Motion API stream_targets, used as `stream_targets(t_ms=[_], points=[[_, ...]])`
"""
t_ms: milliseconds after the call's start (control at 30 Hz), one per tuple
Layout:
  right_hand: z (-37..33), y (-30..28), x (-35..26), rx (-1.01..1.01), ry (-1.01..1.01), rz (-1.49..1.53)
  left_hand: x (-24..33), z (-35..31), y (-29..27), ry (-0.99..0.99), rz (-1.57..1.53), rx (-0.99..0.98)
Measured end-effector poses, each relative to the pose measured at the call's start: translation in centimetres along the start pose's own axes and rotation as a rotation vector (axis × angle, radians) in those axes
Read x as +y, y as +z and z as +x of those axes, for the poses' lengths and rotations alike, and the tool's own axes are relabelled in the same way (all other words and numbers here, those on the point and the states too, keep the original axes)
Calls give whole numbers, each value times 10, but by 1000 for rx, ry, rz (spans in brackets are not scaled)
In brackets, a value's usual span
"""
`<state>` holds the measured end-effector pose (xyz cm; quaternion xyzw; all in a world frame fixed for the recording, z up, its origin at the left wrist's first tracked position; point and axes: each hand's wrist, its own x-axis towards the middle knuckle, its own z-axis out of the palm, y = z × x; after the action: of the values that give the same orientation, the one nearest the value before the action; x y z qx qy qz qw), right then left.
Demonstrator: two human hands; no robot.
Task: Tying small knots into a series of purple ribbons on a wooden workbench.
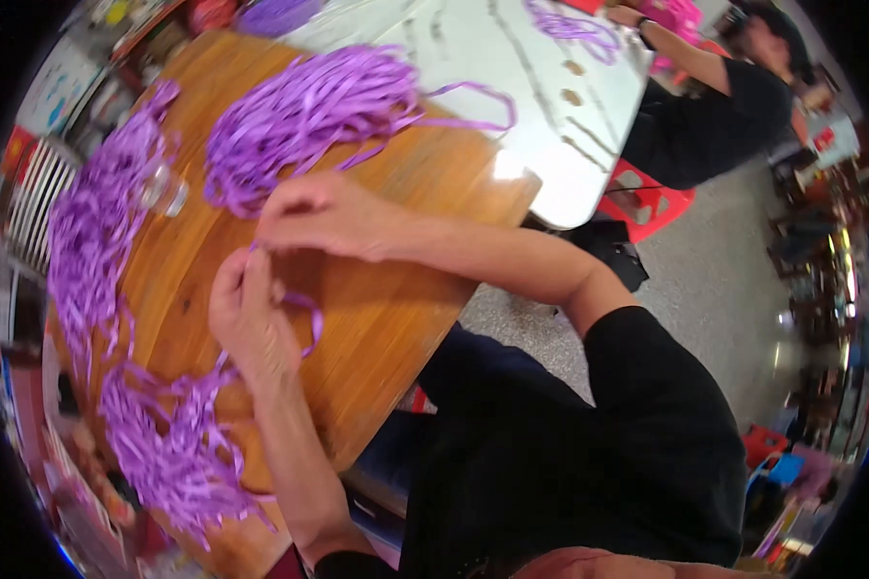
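Above the wooden table my left hand (249, 314) and my right hand (323, 217) meet, fingers pinched together. A purple ribbon (316, 323) runs between the two fingertips, and a loop of it curves out beside my left hand. Most of the part inside the fingers is hidden. Just beyond my right hand lies a large bundle of purple ribbons (309, 111). A looser heap of purple ribbons (97, 236) covers the table's left side. Next to my left forearm, another purple ribbon pile (174, 449) spreads at the near left edge.
On the wooden table (396, 338) a small clear plastic container (166, 191) touches the left heap. A white marbled table (473, 58) adjoins it at the far side. Another person (724, 116) in black sits there near a red stool (647, 201), with more purple ribbon (574, 34).
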<state>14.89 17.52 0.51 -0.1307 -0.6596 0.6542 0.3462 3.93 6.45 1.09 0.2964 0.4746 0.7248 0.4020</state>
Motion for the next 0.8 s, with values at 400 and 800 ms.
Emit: stream_targets(t_ms=[400, 800], points=[[-11, 0, -12, -9, -21, 58, -9, 2, 1, 45, -42, 29], [-10, -10, -9, -34, 170, 456, -11, 0, 4, 15, -173, -94]])
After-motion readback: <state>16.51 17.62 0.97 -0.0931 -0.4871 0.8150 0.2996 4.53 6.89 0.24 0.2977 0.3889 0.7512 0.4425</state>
